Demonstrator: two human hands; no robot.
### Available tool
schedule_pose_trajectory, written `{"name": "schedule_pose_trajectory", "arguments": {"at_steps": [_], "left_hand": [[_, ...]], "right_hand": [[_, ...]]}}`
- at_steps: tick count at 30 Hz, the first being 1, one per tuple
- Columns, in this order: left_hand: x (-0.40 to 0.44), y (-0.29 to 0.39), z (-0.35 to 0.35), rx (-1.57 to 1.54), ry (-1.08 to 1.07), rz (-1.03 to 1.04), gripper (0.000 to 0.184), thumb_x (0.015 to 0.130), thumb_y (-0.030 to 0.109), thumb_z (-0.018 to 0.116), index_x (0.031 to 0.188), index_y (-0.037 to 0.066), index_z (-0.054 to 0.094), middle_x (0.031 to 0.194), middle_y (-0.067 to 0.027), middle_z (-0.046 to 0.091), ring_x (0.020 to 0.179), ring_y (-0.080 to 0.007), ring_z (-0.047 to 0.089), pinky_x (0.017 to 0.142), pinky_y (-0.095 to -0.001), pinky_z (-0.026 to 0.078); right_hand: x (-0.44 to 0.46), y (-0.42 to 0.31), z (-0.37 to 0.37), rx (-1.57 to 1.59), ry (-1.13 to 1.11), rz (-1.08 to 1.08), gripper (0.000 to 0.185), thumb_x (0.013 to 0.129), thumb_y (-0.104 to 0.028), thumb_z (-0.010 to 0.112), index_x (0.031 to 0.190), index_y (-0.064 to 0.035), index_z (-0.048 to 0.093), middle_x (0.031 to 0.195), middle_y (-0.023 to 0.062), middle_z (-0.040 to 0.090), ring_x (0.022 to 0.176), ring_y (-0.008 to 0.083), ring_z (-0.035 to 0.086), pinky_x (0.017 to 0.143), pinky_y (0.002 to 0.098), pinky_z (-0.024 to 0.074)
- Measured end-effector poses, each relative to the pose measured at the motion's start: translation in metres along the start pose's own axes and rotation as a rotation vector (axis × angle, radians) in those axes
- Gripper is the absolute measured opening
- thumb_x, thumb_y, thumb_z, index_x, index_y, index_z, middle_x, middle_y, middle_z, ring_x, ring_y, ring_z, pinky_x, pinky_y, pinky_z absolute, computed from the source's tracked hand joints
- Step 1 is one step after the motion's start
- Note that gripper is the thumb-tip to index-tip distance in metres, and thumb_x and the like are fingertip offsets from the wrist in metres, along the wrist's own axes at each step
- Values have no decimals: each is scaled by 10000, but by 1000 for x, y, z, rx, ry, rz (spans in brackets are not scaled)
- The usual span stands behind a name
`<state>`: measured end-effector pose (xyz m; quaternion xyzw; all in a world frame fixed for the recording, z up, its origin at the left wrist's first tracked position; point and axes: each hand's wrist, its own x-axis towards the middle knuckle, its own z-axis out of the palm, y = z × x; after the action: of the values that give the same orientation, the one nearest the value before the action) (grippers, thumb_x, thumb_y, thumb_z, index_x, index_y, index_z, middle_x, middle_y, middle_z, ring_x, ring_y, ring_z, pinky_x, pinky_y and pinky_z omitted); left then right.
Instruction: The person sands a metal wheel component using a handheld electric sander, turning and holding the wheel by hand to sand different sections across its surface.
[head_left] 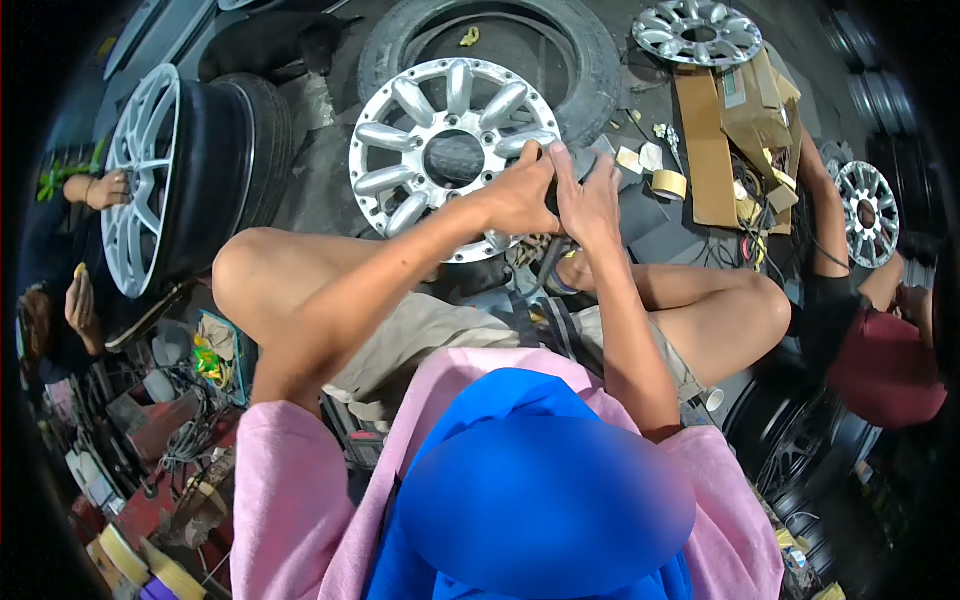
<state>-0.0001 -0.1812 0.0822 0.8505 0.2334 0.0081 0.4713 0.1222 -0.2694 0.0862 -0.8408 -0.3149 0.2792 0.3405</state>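
Blue cloth (pixel 545 500) lies nearest; beyond, left hand (pixel 520 198), half-curled, overlaps silver wheel (pixel 416 165) at its right rim; right hand (pixel 590 205), fingers extended, sits outermost; holds unclear.

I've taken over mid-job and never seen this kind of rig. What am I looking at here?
There is no machine: these are a person's bare hands, seen by one camera worn on the head, looking forward and down. The blue and pink at the bottom are the wearer's own coverings.

The person sits with knees spread. The left hand and right hand meet at the near right edge of a spoked metal wheel piece. Whether they pinch anything small, I cannot tell.

On the floor around it are a large tire, a roll of tape and a cardboard box. At far left, a co-worker's hand touches another wheel.
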Motion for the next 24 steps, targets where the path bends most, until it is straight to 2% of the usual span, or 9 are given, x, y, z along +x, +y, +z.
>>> {"name": "schedule_pose_trajectory", "arguments": {"at_steps": [2, 3, 4, 7, 10, 13, 18, 20, 24], "left_hand": [[-5, -2, -35, 13, -134, -52, 854, 765, 373, 816, 1443, -46, 507, 1359, -290, 534, 1258, -427, 545, 1097, -452, 446], [-4, -6, -52, 29, -270, -106, 779, 794, 377, 800, 1404, -42, 558, 1323, -271, 582, 1243, -408, 572, 1078, -451, 463], [-3, -15, -68, 46, -411, -161, 708, 822, 382, 785, 1365, -38, 610, 1288, -251, 630, 1229, -390, 600, 1059, -451, 480], [-4, -82, -101, 356, -60, -155, 611, 886, 429, 753, 1290, -21, 666, 1243, -238, 672, 1204, -389, 628, 1043, -465, 500], [2, -142, -137, 616, 404, -215, 698, 865, 585, 740, 1356, 98, 645, 1357, -223, 598, 1294, -387, 571, 1085, -494, 481], [4, -137, -145, 740, 528, -289, 735, 898, 616, 704, 1341, 35, 631, 1338, -230, 593, 1294, -415, 554, 1096, -501, 462], [35, -181, -140, 597, 401, -449, 951, 835, 829, 616, 1422, 81, 584, 1437, -218, 535, 1384, -407, 484, 1124, -535, 440], [44, -186, -132, 635, 509, -319, 879, 847, 790, 639, 1403, 110, 614, 1353, -221, 572, 1308, -405, 544, 1108, -506, 453], [67, -180, -108, 767, 431, -130, 839, 872, 801, 589, 1444, 187, 578, 1312, -166, 592, 1253, -377, 571, 1048, -535, 475]], "right_hand": [[-2, -5, -3, -74, -32, -19, 970, 925, -691, 626, 1438, 106, 418, 1380, 402, 473, 1258, 547, 537, 1050, 550, 459], [-2, -2, 1, -110, 0, -51, 894, 874, -567, 749, 1420, 65, 431, 1343, 374, 486, 1189, 537, 577, 1007, 551, 489], [-4, 0, 2, -115, 0, -50, 894, 874, -567, 749, 1420, 65, 431, 1343, 374, 486, 1189, 537, 577, 1007, 551, 489], [-13, 8, 5, -214, 44, -183, 794, 713, -248, 859, 1354, -10, 455, 1264, 280, 492, 1094, 498, 603, 937, 544, 527], [-17, 19, -3, -237, 9, -171, 788, 730, -239, 853, 1369, -8, 453, 1267, 260, 500, 1114, 489, 599, 940, 547, 525], [-5, 40, -10, -153, 128, -285, 779, 745, -225, 846, 1381, -7, 453, 1262, 243, 506, 1115, 480, 595, 942, 542, 518], [26, 38, -25, -165, 218, -381, 770, 765, -226, 839, 1392, 1, 455, 1263, 237, 511, 1142, 471, 583, 945, 527, 507], [39, 32, -24, -170, 172, -429, 774, 765, -229, 840, 1393, 6, 452, 1277, 235, 512, 1166, 453, 581, 952, 519, 508], [59, 17, -12, -205, 173, -471, 767, 766, -308, 845, 1378, -13, 488, 1259, 216, 541, 1173, 424, 588, 956, 499, 516]]}}
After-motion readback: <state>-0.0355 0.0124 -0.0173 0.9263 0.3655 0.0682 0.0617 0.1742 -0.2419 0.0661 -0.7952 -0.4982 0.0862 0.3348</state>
